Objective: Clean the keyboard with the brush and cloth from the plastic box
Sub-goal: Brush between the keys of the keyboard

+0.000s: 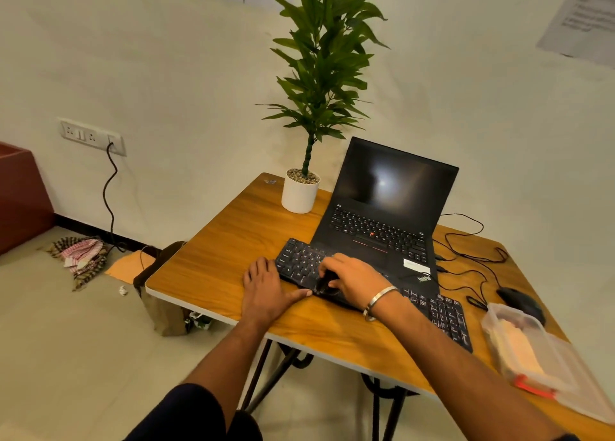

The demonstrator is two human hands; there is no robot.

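A wooden folding table [233, 241] is standing against a pale wall, carrying an open laptop [382, 214], a potted plant [301, 192] and the black keyboard [442, 317] lying along its near edge. The plastic box [519, 347], lid off, is sitting at the table's right end, apparently holding the folded cloth [517, 347]. The right hand [352, 282] is gripping a dark brush [324, 282] over the keys; the left hand [264, 287] is resting flat, thumb bracing the keyboard's front edge. Hard strokes risk nudging the keyboard toward the table's edge or snagging the loose cables [472, 261].
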